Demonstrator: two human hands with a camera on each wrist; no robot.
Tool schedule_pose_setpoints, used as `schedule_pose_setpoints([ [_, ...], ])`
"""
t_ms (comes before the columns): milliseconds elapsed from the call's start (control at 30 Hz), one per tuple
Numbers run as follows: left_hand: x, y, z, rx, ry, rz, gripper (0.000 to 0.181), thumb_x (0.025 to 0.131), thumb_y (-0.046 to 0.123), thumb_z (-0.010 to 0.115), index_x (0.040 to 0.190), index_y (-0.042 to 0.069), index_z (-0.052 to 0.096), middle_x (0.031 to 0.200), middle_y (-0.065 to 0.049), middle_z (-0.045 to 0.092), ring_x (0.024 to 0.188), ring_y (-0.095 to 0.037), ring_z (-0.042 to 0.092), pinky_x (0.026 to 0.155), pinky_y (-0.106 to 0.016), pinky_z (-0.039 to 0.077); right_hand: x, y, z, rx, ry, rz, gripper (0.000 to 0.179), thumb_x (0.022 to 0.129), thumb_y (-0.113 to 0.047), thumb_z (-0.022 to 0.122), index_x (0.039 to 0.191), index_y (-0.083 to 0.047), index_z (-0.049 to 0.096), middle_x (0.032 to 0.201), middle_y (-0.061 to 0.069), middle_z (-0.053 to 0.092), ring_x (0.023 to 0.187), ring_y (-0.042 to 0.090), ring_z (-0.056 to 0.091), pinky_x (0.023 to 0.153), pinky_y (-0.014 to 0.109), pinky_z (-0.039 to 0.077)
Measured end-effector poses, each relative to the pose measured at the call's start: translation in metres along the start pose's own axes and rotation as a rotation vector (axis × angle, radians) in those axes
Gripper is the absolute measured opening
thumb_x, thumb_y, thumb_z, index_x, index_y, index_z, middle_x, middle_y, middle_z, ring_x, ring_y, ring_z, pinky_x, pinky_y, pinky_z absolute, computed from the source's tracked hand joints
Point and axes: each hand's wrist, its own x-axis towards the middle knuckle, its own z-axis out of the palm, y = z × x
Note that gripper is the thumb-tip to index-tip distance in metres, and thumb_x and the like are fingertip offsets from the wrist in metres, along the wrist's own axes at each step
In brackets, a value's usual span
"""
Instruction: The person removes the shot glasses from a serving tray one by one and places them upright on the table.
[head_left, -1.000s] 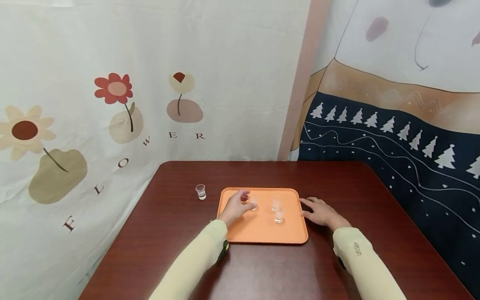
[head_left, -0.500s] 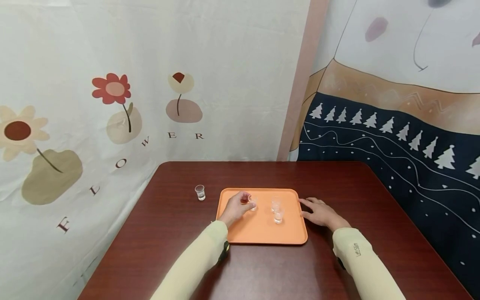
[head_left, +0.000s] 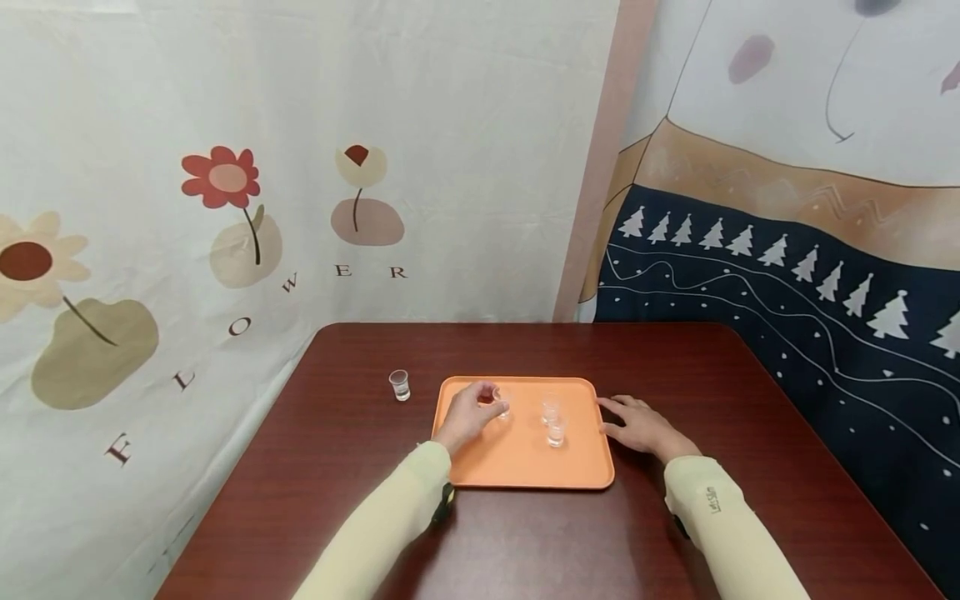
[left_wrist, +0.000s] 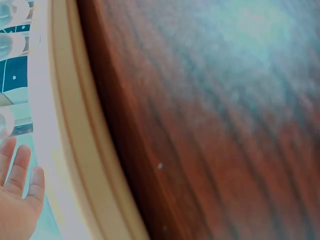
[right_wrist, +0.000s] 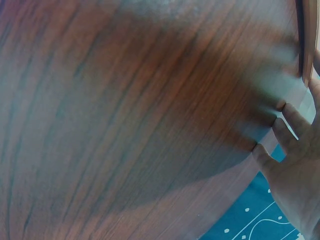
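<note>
My left hand (head_left: pixel 468 417) pinches a small clear shot glass (head_left: pixel 504 407) between thumb and fingers, over the left part of an orange tray (head_left: pixel 517 468). Much of this glass is hidden by the fingers. Right of it, two more clear shot glasses stand close together on the tray, a farther one (head_left: pixel 551 409) and a nearer one (head_left: pixel 556 434). With fingers spread, my right hand (head_left: pixel 639 427) rests at the tray's right edge, its fingertips touching the rim. In the right wrist view the fingers (right_wrist: pixel 295 120) reach toward the tray's edge (right_wrist: pixel 311 35).
Left of the tray, a shot glass (head_left: pixel 401 386) with clear liquid in it stands upright on the dark red-brown table (head_left: pixel 525 542). Behind the table hangs a white cloth (head_left: pixel 480 167) with printed flowers, and a dark blue patterned one (head_left: pixel 750 325) is at the right.
The fingers of my left hand have drawn in around the shot glass, and hand and glass have shifted slightly left. My right hand, the tray and the other glasses stay in place.
</note>
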Motion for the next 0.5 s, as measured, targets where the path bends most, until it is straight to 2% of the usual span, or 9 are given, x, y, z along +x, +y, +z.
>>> schedule_pose_setpoints([
  [233, 0.001, -0.002, -0.011, -0.019, 0.047, 0.011, 0.027, 0.089, 0.023, 0.076, 0.106, 0.007, 0.063, 0.100, -0.003, 0.064, 0.097, -0.022, 0.060, 0.083, -0.038, 0.050, 0.001, 0.001, 0.001, 0.006, -0.006, 0.007, 0.063, 0.099, -0.045, 0.057, 0.152, -0.015, 0.041, 0.149, 0.028, 0.036, 0.135, 0.050, 0.034, 0.103, 0.068, 0.031],
  [367, 0.000, -0.004, -0.019, -0.023, 0.083, 0.039, 0.030, 0.089, 0.021, 0.076, 0.109, 0.002, 0.063, 0.100, -0.005, 0.065, 0.097, -0.021, 0.060, 0.086, -0.039, 0.050, 0.001, 0.001, 0.001, 0.002, -0.010, 0.014, 0.063, 0.099, -0.045, 0.057, 0.152, -0.015, 0.041, 0.149, 0.028, 0.036, 0.135, 0.050, 0.034, 0.103, 0.068, 0.031],
  [500, -0.002, -0.005, -0.028, -0.027, 0.122, 0.053, 0.029, 0.087, 0.019, 0.078, 0.108, 0.003, 0.065, 0.099, -0.005, 0.066, 0.097, -0.021, 0.060, 0.086, -0.039, 0.049, 0.000, 0.000, 0.001, 0.000, -0.007, 0.008, 0.063, 0.099, -0.045, 0.057, 0.152, -0.015, 0.041, 0.149, 0.028, 0.036, 0.134, 0.049, 0.034, 0.103, 0.068, 0.032],
])
